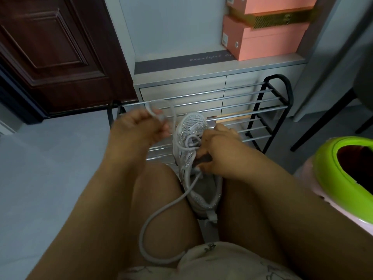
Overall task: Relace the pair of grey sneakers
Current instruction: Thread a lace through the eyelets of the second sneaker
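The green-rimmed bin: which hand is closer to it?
Right. The right hand grips the grey sneaker, on the side nearer the green-rimmed bin. The left hand pulls the lace farther away.

— What can you not see well?
— My left hand [139,126] is blurred, so its fingers are not clear. My right hand [218,150] covers the side of the grey sneaker [193,142].
— And the lace [161,207]?
— One end goes under my clothing. The green bin [327,162] is cut by the right edge.
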Available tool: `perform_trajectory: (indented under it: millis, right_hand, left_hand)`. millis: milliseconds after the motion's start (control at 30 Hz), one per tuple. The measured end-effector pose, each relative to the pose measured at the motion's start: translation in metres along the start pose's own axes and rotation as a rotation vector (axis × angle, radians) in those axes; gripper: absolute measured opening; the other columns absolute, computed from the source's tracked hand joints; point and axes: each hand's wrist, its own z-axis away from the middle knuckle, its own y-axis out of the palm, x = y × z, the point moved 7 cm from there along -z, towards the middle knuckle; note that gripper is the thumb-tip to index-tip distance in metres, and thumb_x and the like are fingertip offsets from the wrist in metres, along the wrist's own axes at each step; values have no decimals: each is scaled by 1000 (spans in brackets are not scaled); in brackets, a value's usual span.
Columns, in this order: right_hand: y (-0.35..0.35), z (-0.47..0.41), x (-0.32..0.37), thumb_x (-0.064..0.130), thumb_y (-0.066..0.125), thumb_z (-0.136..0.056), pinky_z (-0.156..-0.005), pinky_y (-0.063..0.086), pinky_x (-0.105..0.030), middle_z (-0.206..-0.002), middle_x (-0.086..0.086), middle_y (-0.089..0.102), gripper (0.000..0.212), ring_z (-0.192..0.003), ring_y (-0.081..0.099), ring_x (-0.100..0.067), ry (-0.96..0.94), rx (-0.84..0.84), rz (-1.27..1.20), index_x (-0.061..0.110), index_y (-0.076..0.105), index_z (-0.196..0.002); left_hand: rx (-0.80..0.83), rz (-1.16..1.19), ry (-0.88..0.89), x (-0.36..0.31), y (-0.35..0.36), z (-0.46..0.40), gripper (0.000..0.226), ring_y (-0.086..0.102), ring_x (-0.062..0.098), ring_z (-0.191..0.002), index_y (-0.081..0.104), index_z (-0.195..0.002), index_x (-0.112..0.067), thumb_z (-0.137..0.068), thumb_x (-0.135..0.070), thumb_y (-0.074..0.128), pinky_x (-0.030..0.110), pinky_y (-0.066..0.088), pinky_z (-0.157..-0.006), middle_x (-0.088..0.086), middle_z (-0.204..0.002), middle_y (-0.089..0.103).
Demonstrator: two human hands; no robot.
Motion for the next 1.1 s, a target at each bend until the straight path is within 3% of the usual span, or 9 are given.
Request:
perform_trajectory:
  millis: [167, 300, 400, 500, 600, 733, 867, 967, 1100]
  right_hand:
    - [1, -3, -5, 56, 67, -69, -87, 33, -34, -93, 9, 47, 32, -99, 34, -16, 30, -20, -96, 36, 72, -93]
    - [-1, -3, -7, 70, 60, -65, -88, 38, -37, -71, 7, 55, 41, -90, 42, -16, 70, -39, -208, 32, 73, -74]
    - [-1, -5, -8, 69, 57, -71, -90, 39, -39, -63, 5, 56, 43, -86, 47, -18, 102, -64, -226, 29, 67, -60]
    - [2, -7, -9, 56, 62, -77, -90, 40, -38, -59, 3, 50, 40, -81, 47, -20, 120, -48, -258, 29, 54, -48]
    - [3, -6, -11, 39, 70, -76, -84, 43, -29, -68, 0, 63, 20, -84, 56, -21, 123, -34, -387, 23, 70, -64]
    - [4, -6, -12, 25, 77, -73, -77, 51, -36, -81, -11, 71, 18, -82, 64, -24, 130, -29, -568, 10, 76, -81]
    - [7, -4, -14, 21, 79, -73, -74, 48, -24, -84, -6, 71, 16, -78, 63, -16, 157, 12, -684, 11, 76, -85]
    - [11, -3, -18, 14, 78, -74, -72, 47, -16, -83, 1, 68, 13, -78, 61, -8, 221, 21, -781, 12, 74, -86]
    - [12, -1, -22, 15, 77, -75, -65, 43, -6, -78, 7, 66, 10, -73, 59, -3, 262, 35, -811, 16, 74, -84]
  left_hand:
    - [186, -358, 33, 32, 32, 17, 9, 63, 4, -56, 65, -87, -15, -88, -6, 63, 15, 48, -51, 0, -73, 72]
    - [215, -566, 103, 39, 36, 15, 4, 68, 8, -71, 67, -90, -15, -88, -13, 64, 25, 55, -68, 1, -83, 73]
    - [203, -619, 120, 40, 32, 13, 6, 68, 17, -79, 68, -91, -13, -87, -15, 66, 36, 55, -75, 3, -85, 72]
    - [211, -652, 154, 40, 30, 12, 4, 66, 12, -77, 67, -89, -19, -87, -16, 66, 27, 54, -70, 0, -84, 70]
    - [223, -704, 190, 40, 31, 12, 5, 64, 9, -78, 66, -91, -18, -88, -15, 64, 21, 51, -70, -2, -86, 69]
    - [252, -667, 231, 39, 36, 13, 9, 60, -5, -73, 64, -85, -18, -88, -10, 62, 6, 43, -64, -11, -78, 66]
    - [277, -630, 231, 39, 36, 12, 15, 60, 1, -71, 61, -83, -24, -90, -10, 60, 13, 46, -64, -6, -78, 66]
    - [287, -609, 208, 41, 34, 11, 8, 63, 13, -77, 62, -87, -16, -90, -9, 60, 24, 50, -70, 1, -81, 67]
    - [309, -624, 190, 43, 28, 10, 4, 63, 11, -78, 63, -90, -10, -90, -9, 59, 19, 49, -71, 3, -84, 68]
